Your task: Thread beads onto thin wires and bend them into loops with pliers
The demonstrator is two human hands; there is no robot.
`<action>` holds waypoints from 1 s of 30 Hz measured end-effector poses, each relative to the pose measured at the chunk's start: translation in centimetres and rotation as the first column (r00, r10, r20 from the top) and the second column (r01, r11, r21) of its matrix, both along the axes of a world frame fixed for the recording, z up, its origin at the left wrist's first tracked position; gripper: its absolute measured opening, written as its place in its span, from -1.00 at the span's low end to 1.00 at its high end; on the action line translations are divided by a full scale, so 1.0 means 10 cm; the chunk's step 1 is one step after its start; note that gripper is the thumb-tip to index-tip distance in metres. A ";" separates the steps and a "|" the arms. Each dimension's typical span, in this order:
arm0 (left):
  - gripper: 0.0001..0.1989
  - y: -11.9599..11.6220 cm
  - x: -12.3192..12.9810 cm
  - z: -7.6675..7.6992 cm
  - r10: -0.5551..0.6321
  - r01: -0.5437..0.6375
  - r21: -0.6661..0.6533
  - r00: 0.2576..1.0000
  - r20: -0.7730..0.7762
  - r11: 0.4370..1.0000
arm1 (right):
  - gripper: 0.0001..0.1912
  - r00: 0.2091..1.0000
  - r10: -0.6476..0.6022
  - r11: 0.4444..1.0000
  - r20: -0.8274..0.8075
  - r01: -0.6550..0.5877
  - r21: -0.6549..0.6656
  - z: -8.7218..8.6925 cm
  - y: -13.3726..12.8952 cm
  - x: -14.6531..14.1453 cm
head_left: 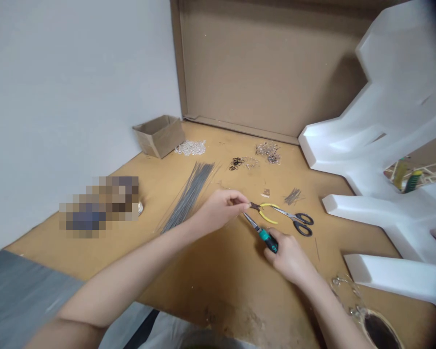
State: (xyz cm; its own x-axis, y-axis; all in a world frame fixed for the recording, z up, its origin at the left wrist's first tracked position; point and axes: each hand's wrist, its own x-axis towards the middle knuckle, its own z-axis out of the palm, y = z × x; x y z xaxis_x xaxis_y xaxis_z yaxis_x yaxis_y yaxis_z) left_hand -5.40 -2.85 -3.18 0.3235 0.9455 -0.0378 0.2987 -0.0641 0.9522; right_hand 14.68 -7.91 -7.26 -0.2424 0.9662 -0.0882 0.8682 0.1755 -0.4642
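Note:
My right hand [287, 254] is wrapped around the green and black handles of long-nose pliers [264, 235], whose jaws point up and left. The pliers' tip reaches the fingertips of my left hand [227, 207], pinched together on something too small to make out. Just right of these fingertips, cutting pliers with yellow handles [269, 213] lie on the table. Black-handled scissors [302, 224] lie against them, further right. A bundle of straight grey wires [189, 196] rests on the table, left of and beyond my left hand.
A small cardboard box [162, 138] stands at the back left beside a pile of clear beads [191, 147]. Black rings [236, 163], small metal pieces [269, 151] and short wire pieces [293, 196] lie on the table [218, 271]. White foam [381, 213] borders the right side.

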 end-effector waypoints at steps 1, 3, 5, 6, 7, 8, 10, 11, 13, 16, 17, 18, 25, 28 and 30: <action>-0.83 0.07 0.03 0.04 -0.024 0.024 0.005 1.000 -0.020 1.000 | -0.65 0.999 0.006 1.000 0.042 -0.007 0.017 0.00 -0.02 -0.02; -0.86 0.20 0.10 0.04 -0.141 0.139 -0.034 0.987 -0.077 0.990 | -0.59 0.992 0.028 0.998 0.123 -0.035 0.048 -0.01 -0.06 -0.05; -0.90 0.33 0.18 0.00 -0.172 0.173 -0.007 0.968 -0.182 0.985 | -0.60 0.981 0.066 0.995 0.184 -0.079 0.061 -0.02 -0.10 -0.08; -0.92 0.39 0.22 -0.03 -0.165 0.171 0.005 0.962 -0.219 0.985 | -0.62 0.976 0.085 0.993 0.202 -0.099 0.062 -0.03 -0.12 -0.09; -0.93 0.45 0.26 -0.04 -0.162 0.164 -0.009 0.956 -0.244 0.986 | -0.64 0.972 0.100 0.991 0.214 -0.116 0.062 -0.04 -0.13 -0.10; -0.93 0.50 0.29 -0.05 -0.166 0.160 -0.044 0.952 -0.256 0.986 | -0.65 0.969 0.111 0.990 0.221 -0.128 0.062 -0.05 -0.15 -0.12; -0.95 0.61 0.38 -0.07 -0.210 0.180 -0.135 0.941 -0.266 0.974 | -0.65 0.966 0.128 0.988 0.225 -0.144 0.060 -0.06 -0.18 -0.14; -0.94 0.66 0.43 -0.08 -0.235 0.194 -0.166 0.931 -0.279 0.967 | -0.64 0.965 0.135 0.987 0.224 -0.152 0.056 -0.06 -0.18 -0.15; -0.93 0.76 0.56 -0.13 -0.246 0.202 -0.166 0.919 -0.309 0.965 | -0.64 0.962 0.154 0.985 0.223 -0.167 0.040 -0.06 -0.20 -0.17; -0.93 0.86 0.79 -0.23 -0.232 0.197 -0.128 0.892 -0.389 0.972 | -0.63 0.961 0.171 0.983 0.220 -0.180 0.023 -0.05 -0.21 -0.17; -0.94 0.89 0.87 -0.26 -0.231 0.200 -0.116 0.875 -0.426 0.973 | -0.62 0.961 0.173 0.983 0.214 -0.182 0.022 -0.05 -0.21 -0.16; -0.95 0.90 0.94 -0.28 -0.231 0.206 -0.106 0.852 -0.469 0.973 | -0.60 0.963 0.173 0.983 0.207 -0.181 0.023 -0.05 -0.21 -0.16; -0.91 0.96 1.27 -0.36 -0.235 0.258 -0.083 0.641 -0.730 0.962 | -0.55 0.970 0.161 0.987 0.180 -0.159 -0.023 -0.08 -0.21 -0.11; -0.90 0.96 1.32 -0.38 -0.253 0.281 -0.097 0.597 -0.761 0.955 | -0.56 0.973 0.160 0.987 0.166 -0.156 -0.036 -0.08 -0.20 -0.10; -0.87 0.93 1.32 -0.35 -0.247 0.292 -0.078 0.601 -0.760 0.953 | -0.56 0.975 0.160 0.987 0.155 -0.155 -0.042 -0.07 -0.19 -0.10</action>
State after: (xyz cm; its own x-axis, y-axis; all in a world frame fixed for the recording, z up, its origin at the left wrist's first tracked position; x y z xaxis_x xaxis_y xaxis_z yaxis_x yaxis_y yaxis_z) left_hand 7.80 6.50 -6.69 0.4427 0.8279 -0.3443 0.8689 -0.3014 0.3926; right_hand 13.64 -9.82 -7.97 -0.3723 0.9134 -0.1649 0.8931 0.3042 -0.3313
